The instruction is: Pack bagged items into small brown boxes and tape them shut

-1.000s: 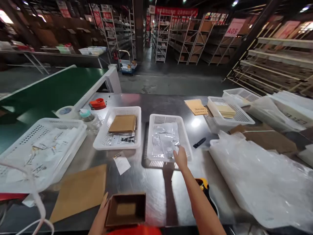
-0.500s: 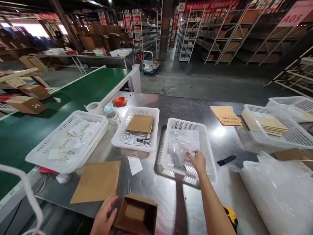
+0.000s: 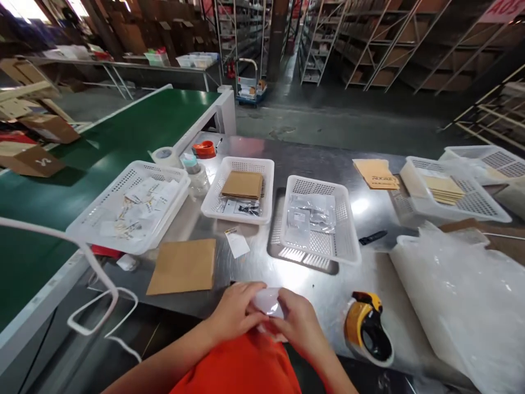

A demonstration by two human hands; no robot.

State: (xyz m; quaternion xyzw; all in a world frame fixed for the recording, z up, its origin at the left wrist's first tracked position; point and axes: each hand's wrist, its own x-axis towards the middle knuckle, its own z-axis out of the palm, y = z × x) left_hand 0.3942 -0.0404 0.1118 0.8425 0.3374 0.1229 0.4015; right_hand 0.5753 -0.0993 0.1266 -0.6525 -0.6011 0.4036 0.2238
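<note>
Close to my body at the table's front edge, my left hand (image 3: 240, 309) and my right hand (image 3: 297, 317) are closed on a clear plastic packet (image 3: 269, 302). What lies inside the packet is blurred. Beyond them stands a white perforated basket (image 3: 351, 241) with several clear packets (image 3: 307, 213) in it. To the left of that, another white basket (image 3: 268, 194) holds a stack of brown cardboard (image 3: 243, 184) and bagged black parts. A flat brown cardboard piece (image 3: 182, 266) and a white card (image 3: 237, 243) lie ahead of my left hand.
A yellow tape dispenser (image 3: 368, 328), a black pen-like tool (image 3: 373, 237) and a pile of clear plastic bags (image 3: 463, 306) are on the right. A basket of small packets (image 3: 77, 230) stands left, beside a green conveyor (image 3: 135, 137). A white cable (image 3: 98, 268) loops at front left.
My right hand has come out of the basket with a packet and back to my body. My left hand has moved right to meet it. The open cardboard box no longer shows.
</note>
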